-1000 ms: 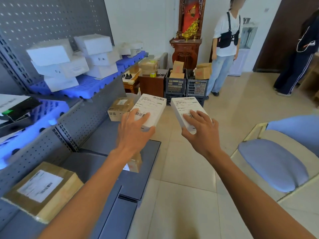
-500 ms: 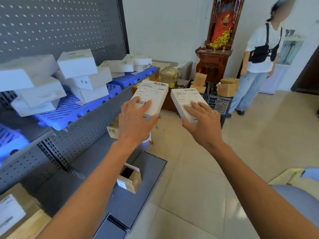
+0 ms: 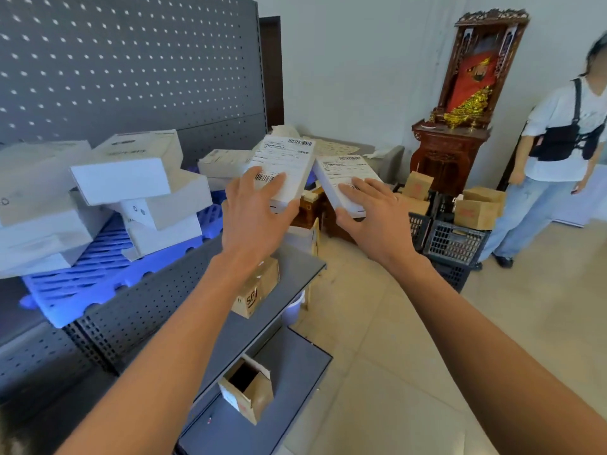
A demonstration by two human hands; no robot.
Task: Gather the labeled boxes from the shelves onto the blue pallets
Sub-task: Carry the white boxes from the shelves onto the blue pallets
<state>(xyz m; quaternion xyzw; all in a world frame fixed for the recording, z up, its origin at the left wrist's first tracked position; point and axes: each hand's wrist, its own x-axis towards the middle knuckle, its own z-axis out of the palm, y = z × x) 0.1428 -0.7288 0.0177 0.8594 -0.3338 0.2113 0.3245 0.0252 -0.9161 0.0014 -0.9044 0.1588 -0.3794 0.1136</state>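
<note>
My left hand (image 3: pixel 254 211) grips a flat white box with a shipping label (image 3: pixel 285 165), held up beside the shelf. My right hand (image 3: pixel 374 215) grips a second labeled white box (image 3: pixel 345 175) just to the right of the first; the two boxes nearly touch. A blue pallet (image 3: pixel 85 280) lies on the grey shelf at left, piled with several white boxes (image 3: pixel 131 185). More white boxes (image 3: pixel 223 162) sit further back on the shelf, behind my left hand.
Brown cardboard boxes sit on the lower shelves, one printed (image 3: pixel 254 290), one open (image 3: pixel 246 389). Black crates (image 3: pixel 456 241) with cartons stand on the floor ahead. A wooden shrine cabinet (image 3: pixel 450 152) is against the wall. A person (image 3: pixel 555 159) stands at right.
Both hands have carried their boxes forward and up toward the shelf's blue pallet. My view has swung left and closer to the shelf; the chair has left the frame.
</note>
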